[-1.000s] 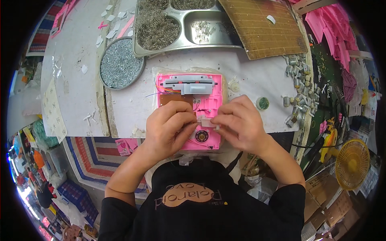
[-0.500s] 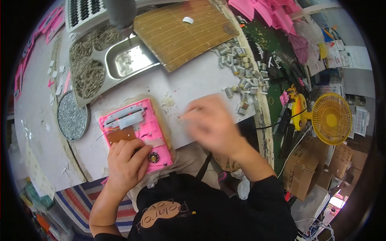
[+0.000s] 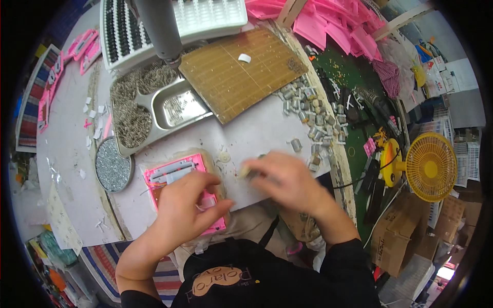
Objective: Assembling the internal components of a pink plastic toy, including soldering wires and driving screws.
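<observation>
A pink plastic housing [image 3: 210,199] lies on the table in front of me, on a wrapped pad. It carries a grey part [image 3: 177,167] along its far end and thin wires at its left edge. Over it hovers my left hand [image 3: 187,205], thumb and fingers spread apart, hiding much of its middle. To the right, my right hand [image 3: 282,177] pinches a small metal motor [image 3: 248,172], blurred by motion, above the white table surface. Similar loose motors [image 3: 319,120] lie in a heap beyond that hand, along the table's right edge.
A steel tray [image 3: 154,137] of screws stands beyond the housing, with a round dish [image 3: 114,164] of small metal pieces to its left. A brown board [image 3: 241,77] rests partly over the tray. A grey powered tool [image 3: 159,31] hangs above. A yellow fan [image 3: 427,167] stands at right.
My left hand has lifted off the housing and opened. My right hand now has a motor between its fingers. The view has shifted, so the table sits lower in the picture.
</observation>
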Demonstrator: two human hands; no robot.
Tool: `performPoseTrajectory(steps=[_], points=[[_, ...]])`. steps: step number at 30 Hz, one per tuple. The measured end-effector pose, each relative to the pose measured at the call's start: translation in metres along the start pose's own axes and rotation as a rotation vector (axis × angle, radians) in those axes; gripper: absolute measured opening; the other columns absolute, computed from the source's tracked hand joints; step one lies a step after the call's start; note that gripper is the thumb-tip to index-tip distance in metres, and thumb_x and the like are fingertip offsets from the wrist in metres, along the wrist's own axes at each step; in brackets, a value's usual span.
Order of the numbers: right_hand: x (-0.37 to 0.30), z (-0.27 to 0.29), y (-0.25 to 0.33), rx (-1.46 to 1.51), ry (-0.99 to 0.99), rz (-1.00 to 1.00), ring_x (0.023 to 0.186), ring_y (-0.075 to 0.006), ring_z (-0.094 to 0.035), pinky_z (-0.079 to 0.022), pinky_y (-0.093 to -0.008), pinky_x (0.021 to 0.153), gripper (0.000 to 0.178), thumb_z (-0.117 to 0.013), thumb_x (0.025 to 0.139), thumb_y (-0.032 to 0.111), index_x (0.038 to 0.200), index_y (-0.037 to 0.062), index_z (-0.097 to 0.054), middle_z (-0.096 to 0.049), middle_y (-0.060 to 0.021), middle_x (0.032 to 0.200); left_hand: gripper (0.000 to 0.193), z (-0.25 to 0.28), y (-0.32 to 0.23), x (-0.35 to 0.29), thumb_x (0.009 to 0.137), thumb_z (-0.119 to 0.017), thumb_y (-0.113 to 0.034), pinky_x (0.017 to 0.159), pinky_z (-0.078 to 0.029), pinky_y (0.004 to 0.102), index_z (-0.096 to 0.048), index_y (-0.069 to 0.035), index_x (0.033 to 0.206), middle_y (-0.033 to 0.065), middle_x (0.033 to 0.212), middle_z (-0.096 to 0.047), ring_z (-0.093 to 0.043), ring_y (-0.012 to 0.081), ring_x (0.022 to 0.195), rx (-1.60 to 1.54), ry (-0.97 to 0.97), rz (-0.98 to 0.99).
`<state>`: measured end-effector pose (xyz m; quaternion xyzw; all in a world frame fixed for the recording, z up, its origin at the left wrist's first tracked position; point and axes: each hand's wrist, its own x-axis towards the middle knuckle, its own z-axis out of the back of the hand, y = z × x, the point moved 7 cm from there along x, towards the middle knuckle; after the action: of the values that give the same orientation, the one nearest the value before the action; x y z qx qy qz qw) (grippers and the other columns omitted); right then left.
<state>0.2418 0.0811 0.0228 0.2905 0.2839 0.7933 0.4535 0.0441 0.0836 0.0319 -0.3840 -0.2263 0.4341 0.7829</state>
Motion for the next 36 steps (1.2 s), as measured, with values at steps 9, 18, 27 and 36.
performPoseTrajectory(steps=[9,18,27,36], points=[[-0.031,-0.005,-0.003,0.776,0.351,-0.209,0.068,-0.0119,-0.056,-0.045,-0.0266,0.064,0.055,-0.073,0.092,0.005,0.14,0.0092,-0.045,-0.059,-0.0017,0.078,0.039,-0.051,-0.036,0.058,0.095,-0.073,-0.042,0.06,-0.05,0.0463,-0.07,-0.002,0.096,0.0166,0.069,-0.064,-0.064,0.0382,0.062,-0.174,0.682,-0.148],[-0.069,0.006,-0.032,1.301,-0.079,-0.374,0.079,-0.005,-0.049,-0.048,-0.0216,0.073,0.05,-0.07,0.095,-0.001,0.143,-0.0033,-0.056,-0.047,0.0039,0.087,0.032,-0.095,0.0,0.299,0.09,-0.071,-0.032,0.079,-0.058,0.0453,-0.078,-0.002,0.098,0.0216,0.094,-0.076,-0.075,0.0358,0.091,0.368,-0.019,0.005],[-0.096,0.01,-0.043,1.243,-0.108,-0.428,0.078,-0.0049,-0.052,-0.047,-0.0207,0.074,0.048,-0.069,0.095,-0.004,0.141,-0.0054,-0.056,-0.051,0.0026,0.087,0.033,-0.121,-0.004,0.341,0.088,-0.071,-0.029,0.091,-0.056,0.0469,-0.078,-0.007,0.112,0.0168,0.119,-0.075,-0.072,0.0336,0.112,0.542,-0.099,0.239],[-0.118,0.017,-0.044,1.229,-0.193,-0.511,0.08,-0.0071,-0.06,-0.048,-0.0215,0.076,0.049,-0.072,0.092,-0.004,0.139,-0.0076,-0.057,-0.065,-0.003,0.088,0.033,-0.124,-0.018,0.353,0.093,-0.067,-0.023,0.091,-0.055,0.0457,-0.076,-0.013,0.123,0.01,0.131,-0.072,-0.069,0.0282,0.122,0.637,0.034,0.375]])
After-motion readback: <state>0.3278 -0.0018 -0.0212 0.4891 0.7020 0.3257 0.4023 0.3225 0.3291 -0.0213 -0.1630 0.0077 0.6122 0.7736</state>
